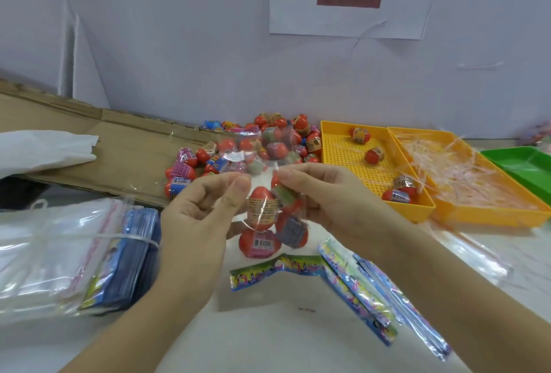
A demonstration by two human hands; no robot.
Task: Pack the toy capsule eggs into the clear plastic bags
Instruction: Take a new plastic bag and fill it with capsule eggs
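A clear plastic bag (293,231) with several capsule eggs (260,243) inside is pinched at its mouth by the left hand (196,217) and the right hand (331,202), hung between them. Beyond the fingertips a loose egg pile (244,146) is heaped. A yellow tray (343,157) is set right of the right hand, empty bags (44,253) left of the left hand, and printed cards (357,289) under the right wrist

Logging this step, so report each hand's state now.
Left hand: closed, pinching the clear bag at its top edge.
Right hand: closed, pinching the same bag's top edge.
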